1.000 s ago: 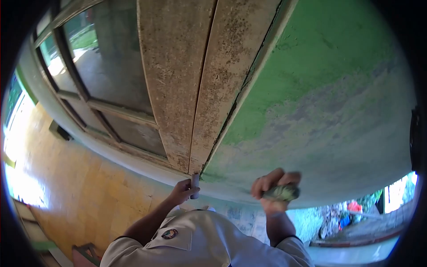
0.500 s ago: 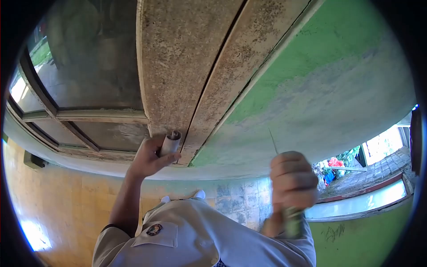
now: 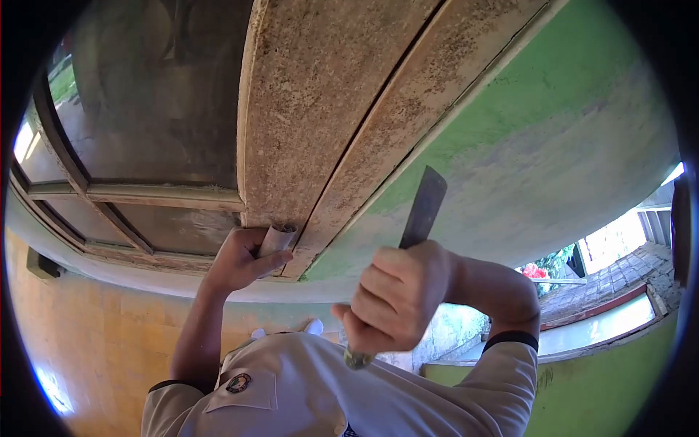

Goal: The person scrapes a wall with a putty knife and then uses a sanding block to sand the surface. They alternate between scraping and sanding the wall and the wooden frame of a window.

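My left hand (image 3: 244, 258) is closed round a pale hollow tube (image 3: 275, 242), whose open end faces up beside the lower part of the weathered wooden frame (image 3: 306, 109). Wrapped in a fist, my right hand (image 3: 399, 297) grips the handle of a knife (image 3: 424, 207). The dark, wide blade points up in front of the green and grey wall (image 3: 495, 175), and the handle's end shows below the fist. A gap separates the blade from the tube.
Glass panes (image 3: 153, 95) with wooden bars stand at the left. Yellowish floor tiles (image 3: 95, 320) lie below. A window opening (image 3: 611, 240) with a brick ledge is at the right, with a red flower (image 3: 535, 272) beyond.
My right hand has moved left, towards my left hand, and the knife has turned so its flat side shows. My left hand still holds the tube in nearly the same place.
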`<state>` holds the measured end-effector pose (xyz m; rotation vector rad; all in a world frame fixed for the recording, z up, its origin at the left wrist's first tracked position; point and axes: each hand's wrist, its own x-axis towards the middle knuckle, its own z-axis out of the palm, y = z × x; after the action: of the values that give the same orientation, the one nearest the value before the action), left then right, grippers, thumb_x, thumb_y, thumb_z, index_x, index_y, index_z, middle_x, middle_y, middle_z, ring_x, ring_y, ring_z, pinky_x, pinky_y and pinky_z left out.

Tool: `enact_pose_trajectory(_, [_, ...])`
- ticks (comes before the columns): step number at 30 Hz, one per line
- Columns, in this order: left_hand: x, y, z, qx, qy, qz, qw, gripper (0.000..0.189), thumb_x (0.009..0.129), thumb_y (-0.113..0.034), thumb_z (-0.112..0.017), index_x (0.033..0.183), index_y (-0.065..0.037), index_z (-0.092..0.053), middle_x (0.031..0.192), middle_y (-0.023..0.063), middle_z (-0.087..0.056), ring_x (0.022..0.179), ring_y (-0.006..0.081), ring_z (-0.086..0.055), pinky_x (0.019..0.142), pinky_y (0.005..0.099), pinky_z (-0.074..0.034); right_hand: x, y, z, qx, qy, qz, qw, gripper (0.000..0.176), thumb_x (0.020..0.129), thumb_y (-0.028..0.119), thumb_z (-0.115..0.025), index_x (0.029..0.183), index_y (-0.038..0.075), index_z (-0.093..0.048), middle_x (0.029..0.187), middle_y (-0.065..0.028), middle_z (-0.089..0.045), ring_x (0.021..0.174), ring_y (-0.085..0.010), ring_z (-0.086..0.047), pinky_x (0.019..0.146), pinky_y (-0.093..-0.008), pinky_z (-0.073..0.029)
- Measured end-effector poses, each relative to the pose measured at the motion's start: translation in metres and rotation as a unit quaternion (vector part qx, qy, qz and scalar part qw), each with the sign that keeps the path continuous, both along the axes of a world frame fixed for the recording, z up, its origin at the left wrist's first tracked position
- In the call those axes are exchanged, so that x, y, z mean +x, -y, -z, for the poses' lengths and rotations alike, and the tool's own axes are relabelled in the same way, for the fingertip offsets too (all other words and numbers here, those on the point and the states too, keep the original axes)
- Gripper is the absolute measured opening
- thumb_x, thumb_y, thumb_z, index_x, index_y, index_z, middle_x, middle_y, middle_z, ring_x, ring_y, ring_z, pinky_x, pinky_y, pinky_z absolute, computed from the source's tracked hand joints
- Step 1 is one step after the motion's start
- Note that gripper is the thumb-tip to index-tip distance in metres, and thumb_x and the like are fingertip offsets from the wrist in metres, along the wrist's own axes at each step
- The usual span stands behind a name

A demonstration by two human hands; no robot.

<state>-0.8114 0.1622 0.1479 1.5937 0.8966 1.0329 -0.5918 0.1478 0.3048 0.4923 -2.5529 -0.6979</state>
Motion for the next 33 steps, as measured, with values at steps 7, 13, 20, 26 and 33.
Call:
enact_pose_trajectory(7, [-0.001, -0.001, 0.004, -0.028, 0.021, 0.01, 0.999, 0.025, 0.08, -0.019, -0.073, 0.071, 0.0, -0.058, 0.057, -0.0007, -0.053, 0.053, 0.0044, -0.047, 0.046, 0.0247, -0.038, 0.006, 0.003, 0.012, -0.052, 0.046, 0.011, 0.998, 0.025, 0.072, 0.007, -0.066, 0.06, 0.007, -0.044, 0.052, 0.0056, -0.031, 0.042, -0.0067, -0.035, 0.038, -0.0255, -0.021])
enact_pose_trajectory(13, [0.0, -0.001, 0.003, -0.022, 0.029, 0.011, 0.999, 0.025, 0.079, -0.019, -0.073, 0.07, 0.0, -0.058, 0.057, -0.0007, -0.053, 0.053, 0.0046, -0.047, 0.046, 0.0247, -0.038, 0.006, 0.028, 0.02, -0.038, 0.117, 0.019, 0.992, 0.018, 0.064, 0.02, -0.062, 0.066, 0.007, -0.049, 0.054, 0.0028, -0.04, 0.046, -0.0098, -0.043, 0.039, -0.0279, -0.026])
enact_pose_trajectory(20, [0.0, 0.0, 0.002, -0.022, 0.035, 0.014, 0.999, 0.026, 0.08, -0.018, -0.072, 0.069, -0.001, -0.057, 0.057, -0.0013, -0.052, 0.053, 0.0044, -0.046, 0.045, 0.0248, -0.036, 0.006, 0.026, 0.029, -0.045, 0.098, 0.023, 0.994, 0.019, 0.066, 0.014, -0.063, 0.063, 0.007, -0.046, 0.052, 0.0036, -0.036, 0.044, -0.0095, -0.039, 0.039, -0.0271, -0.024])
enact_pose_trajectory(26, [0.0, 0.0, 0.001, -0.019, 0.028, 0.016, 0.999, 0.026, 0.08, -0.018, -0.073, 0.069, 0.0, -0.056, 0.057, -0.0017, -0.051, 0.053, 0.0042, -0.046, 0.045, 0.0246, -0.036, 0.007, 0.006, 0.015, 0.005, 0.097, 0.054, 0.994, 0.019, 0.062, 0.021, -0.061, 0.063, 0.008, -0.046, 0.053, 0.0023, -0.041, 0.046, -0.0107, -0.044, 0.04, -0.0282, -0.028])
enact_pose_trajectory(33, [-0.001, 0.0, 0.002, -0.023, 0.028, 0.017, 0.999, 0.026, 0.08, -0.017, -0.073, 0.068, -0.001, -0.056, 0.057, -0.0014, -0.052, 0.052, 0.004, -0.046, 0.045, 0.0245, -0.036, 0.011, -0.002, 0.017, -0.01, 0.101, 0.06, 0.993, 0.017, 0.07, 0.009, -0.063, 0.064, 0.008, -0.047, 0.055, 0.0052, -0.035, 0.044, -0.0078, -0.039, 0.039, -0.0256, -0.024])
